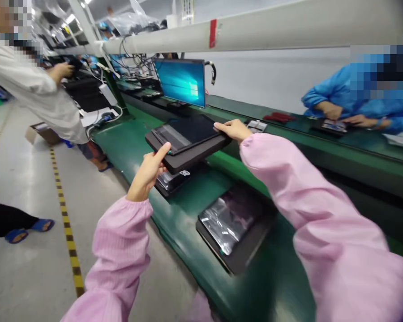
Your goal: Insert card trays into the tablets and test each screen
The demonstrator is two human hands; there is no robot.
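Observation:
I hold a dark tray (188,156) carrying a black tablet (188,132) above the green conveyor belt (134,147). My left hand (149,172) grips the tray's near corner, thumb pressed on its top edge. My right hand (233,129) clasps the tray's far right edge. Both arms are in pink sleeves. Directly under the held tray lies another tray with a plastic-wrapped device (169,181) on the belt.
A third tray with a wrapped tablet (230,223) lies closer on the belt. A lit screen (181,82) stands behind. A person in white (36,89) stands at the left, a person in blue (356,103) works across the line. The aisle floor has yellow-black tape (65,219).

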